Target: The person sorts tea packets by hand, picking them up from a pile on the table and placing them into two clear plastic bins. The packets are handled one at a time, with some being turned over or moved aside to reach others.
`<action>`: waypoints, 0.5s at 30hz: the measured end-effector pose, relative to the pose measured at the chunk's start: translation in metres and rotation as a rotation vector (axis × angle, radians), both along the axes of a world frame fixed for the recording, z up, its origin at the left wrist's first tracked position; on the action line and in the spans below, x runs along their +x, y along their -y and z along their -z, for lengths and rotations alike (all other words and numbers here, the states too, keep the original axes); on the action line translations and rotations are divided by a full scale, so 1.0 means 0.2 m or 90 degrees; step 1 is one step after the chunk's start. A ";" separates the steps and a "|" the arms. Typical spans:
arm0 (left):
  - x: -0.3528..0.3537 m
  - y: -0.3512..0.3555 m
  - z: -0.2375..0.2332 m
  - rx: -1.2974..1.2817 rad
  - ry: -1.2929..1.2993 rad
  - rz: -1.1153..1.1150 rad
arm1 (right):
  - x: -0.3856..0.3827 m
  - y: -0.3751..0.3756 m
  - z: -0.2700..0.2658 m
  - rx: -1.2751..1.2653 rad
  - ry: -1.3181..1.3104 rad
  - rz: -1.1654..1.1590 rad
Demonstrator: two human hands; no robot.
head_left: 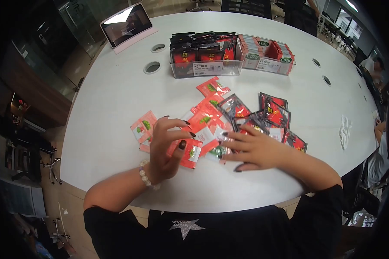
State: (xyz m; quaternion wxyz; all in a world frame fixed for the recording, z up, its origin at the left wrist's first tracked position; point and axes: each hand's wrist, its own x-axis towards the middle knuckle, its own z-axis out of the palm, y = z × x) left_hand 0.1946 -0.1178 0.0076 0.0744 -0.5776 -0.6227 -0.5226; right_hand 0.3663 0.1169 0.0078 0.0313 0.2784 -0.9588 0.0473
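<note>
A loose pile of small sachets lies on the white table (pixel 116 95) in front of me: red-and-white tea sachets (pixel 206 115) on the left, dark red-and-black coffee sachets (pixel 273 113) on the right. My left hand (pixel 166 149), with a bead bracelet at the wrist, curls over red sachets, thumb and fingers pinching one (pixel 190 152). My right hand (pixel 255 151) lies flat, fingers spread, pressing on sachets in the middle of the pile.
Two clear bins stand at the back: one (pixel 205 58) with dark sachets, one (pixel 268 54) with red-and-green sachets. A tablet (pixel 126 25) leans at the far left. Cable holes (pixel 152 67) dot the table. A crumpled tissue (pixel 345 129) lies right. Chairs surround the table.
</note>
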 end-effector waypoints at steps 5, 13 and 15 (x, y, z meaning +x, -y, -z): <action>0.00 0.00 0.02 0.048 -0.049 -0.002 | -0.10 -0.01 -0.14 -0.139 -0.071 0.066; 0.09 0.07 0.01 0.108 -0.292 0.109 | -0.21 0.25 -0.15 -0.011 0.043 0.329; 0.10 0.07 0.01 0.118 -0.311 0.111 | -0.22 0.26 -0.15 -0.046 0.074 0.336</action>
